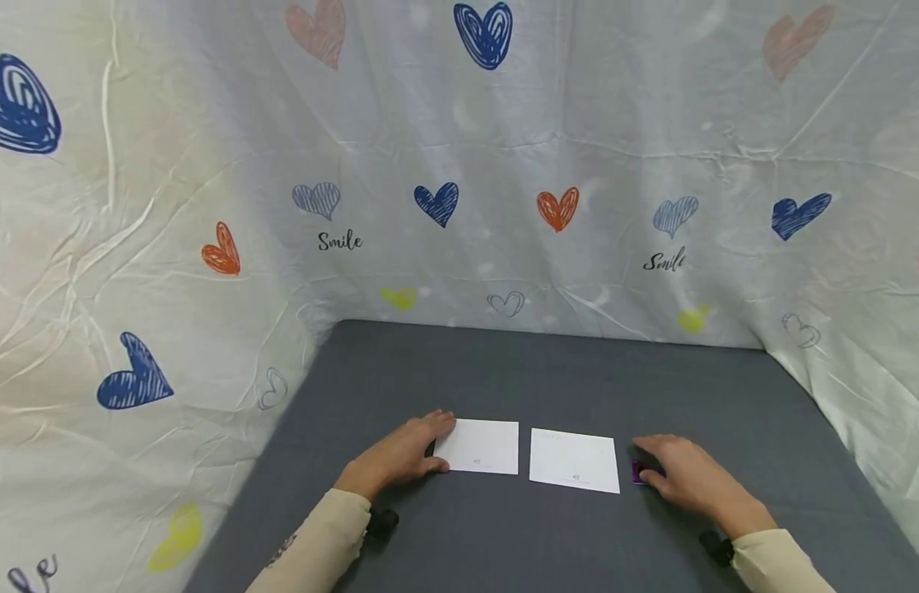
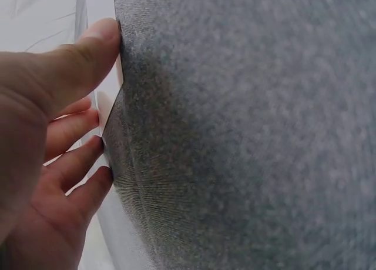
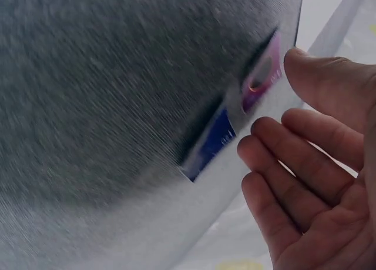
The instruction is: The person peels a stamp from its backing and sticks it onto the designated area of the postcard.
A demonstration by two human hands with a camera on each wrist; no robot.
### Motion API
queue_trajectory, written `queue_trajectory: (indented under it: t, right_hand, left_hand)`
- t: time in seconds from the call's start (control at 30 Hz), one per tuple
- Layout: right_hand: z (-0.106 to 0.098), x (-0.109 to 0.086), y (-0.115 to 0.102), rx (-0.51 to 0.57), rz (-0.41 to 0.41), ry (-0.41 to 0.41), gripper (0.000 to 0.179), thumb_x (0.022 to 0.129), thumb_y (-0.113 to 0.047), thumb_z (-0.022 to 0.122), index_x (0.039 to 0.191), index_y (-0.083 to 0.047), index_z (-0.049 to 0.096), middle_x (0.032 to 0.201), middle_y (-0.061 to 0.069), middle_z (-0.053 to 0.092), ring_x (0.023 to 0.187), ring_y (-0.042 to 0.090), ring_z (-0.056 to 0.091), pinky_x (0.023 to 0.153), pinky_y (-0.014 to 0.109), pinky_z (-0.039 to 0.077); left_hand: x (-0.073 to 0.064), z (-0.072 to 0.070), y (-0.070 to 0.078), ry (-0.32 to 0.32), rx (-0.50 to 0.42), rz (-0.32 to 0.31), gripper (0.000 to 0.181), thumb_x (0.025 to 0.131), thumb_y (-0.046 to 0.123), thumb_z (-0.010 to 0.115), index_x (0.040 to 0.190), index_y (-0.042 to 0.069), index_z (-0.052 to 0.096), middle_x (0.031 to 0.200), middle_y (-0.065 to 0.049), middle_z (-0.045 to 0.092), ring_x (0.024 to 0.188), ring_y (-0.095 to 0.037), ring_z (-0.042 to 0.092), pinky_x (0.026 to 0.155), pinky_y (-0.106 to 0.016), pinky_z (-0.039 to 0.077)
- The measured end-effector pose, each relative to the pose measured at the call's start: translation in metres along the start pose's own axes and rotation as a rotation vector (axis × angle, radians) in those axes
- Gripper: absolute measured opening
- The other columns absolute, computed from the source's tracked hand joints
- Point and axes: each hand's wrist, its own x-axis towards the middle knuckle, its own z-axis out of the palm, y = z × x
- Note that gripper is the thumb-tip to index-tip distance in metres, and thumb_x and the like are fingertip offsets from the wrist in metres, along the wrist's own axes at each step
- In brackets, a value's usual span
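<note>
Two white paper cards lie side by side on the grey cloth, a left card (image 1: 485, 447) and a right card (image 1: 575, 461), each with a small faint print near its lower edge. My left hand (image 1: 408, 449) rests at the left card's left end, thumb and fingertips on its edge; the left wrist view shows the thumb (image 2: 88, 52) on that edge. Right of the right card, my right hand (image 1: 685, 473) hovers over a small blue and purple printed item (image 3: 212, 142), mostly covered in the head view. Its relaxed fingers (image 3: 294, 176) stand just beside the item, apart from it.
The grey cloth (image 1: 541, 543) covers the table. A pale curtain (image 1: 504, 123) printed with hearts and "Smile" hangs behind the table and along its sides. A dark camera strap (image 1: 381, 523) sits on the left wrist, another (image 1: 716, 546) on the right.
</note>
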Motion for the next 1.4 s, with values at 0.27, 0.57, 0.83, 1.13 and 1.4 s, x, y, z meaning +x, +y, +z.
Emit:
queue_trajectory:
  t: [0.27, 0.57, 0.83, 1.13, 1.4]
  right_hand:
    - [0.005, 0.002, -0.003, -0.057, -0.017, 0.024, 0.042, 0.089, -0.011, 0.089, 0.125, 0.005, 0.075, 0.119, 0.019, 0.078, 0.111, 0.041, 0.074, 0.095, 0.057, 0.060]
    - [0.006, 0.005, -0.002, -0.078, -0.058, 0.078, 0.032, 0.084, -0.010, 0.093, 0.113, -0.003, 0.081, 0.102, 0.007, 0.077, 0.095, 0.030, 0.074, 0.083, 0.050, 0.061]
    - [0.008, 0.003, 0.005, -0.046, -0.112, 0.137, 0.024, 0.078, -0.007, 0.095, 0.090, -0.019, 0.078, 0.088, -0.010, 0.066, 0.082, 0.015, 0.067, 0.074, 0.039, 0.057]
    - [0.005, 0.006, 0.008, -0.045, -0.180, 0.127, 0.025, 0.083, 0.002, 0.086, 0.084, -0.019, 0.072, 0.082, -0.009, 0.069, 0.076, 0.012, 0.066, 0.071, 0.038, 0.057]
    - [-0.018, 0.013, 0.002, 0.034, -0.118, 0.015, 0.021, 0.091, -0.002, 0.084, 0.087, -0.020, 0.074, 0.081, -0.014, 0.068, 0.072, -0.002, 0.056, 0.065, 0.029, 0.052]
  left_hand:
    - [0.000, -0.001, 0.002, 0.001, 0.014, -0.009, 0.072, 0.096, 0.018, 0.086, 0.158, -0.003, 0.054, 0.167, -0.022, 0.051, 0.158, -0.044, 0.044, 0.125, -0.064, 0.038]
    - [-0.001, -0.002, 0.002, -0.001, 0.001, -0.019, 0.073, 0.096, 0.018, 0.086, 0.158, -0.003, 0.053, 0.168, -0.021, 0.049, 0.159, -0.043, 0.042, 0.125, -0.065, 0.036]
    - [0.000, -0.001, 0.003, -0.008, -0.004, -0.005, 0.072, 0.097, 0.018, 0.085, 0.158, -0.004, 0.053, 0.168, -0.022, 0.049, 0.159, -0.044, 0.042, 0.125, -0.065, 0.036]
    - [-0.002, -0.002, 0.005, -0.010, -0.013, -0.014, 0.072, 0.096, 0.018, 0.086, 0.157, -0.005, 0.053, 0.167, -0.023, 0.050, 0.159, -0.044, 0.041, 0.126, -0.066, 0.035]
    - [-0.001, -0.001, 0.004, -0.017, 0.003, -0.017, 0.072, 0.097, 0.018, 0.086, 0.157, -0.004, 0.054, 0.167, -0.023, 0.050, 0.159, -0.044, 0.042, 0.126, -0.065, 0.036]
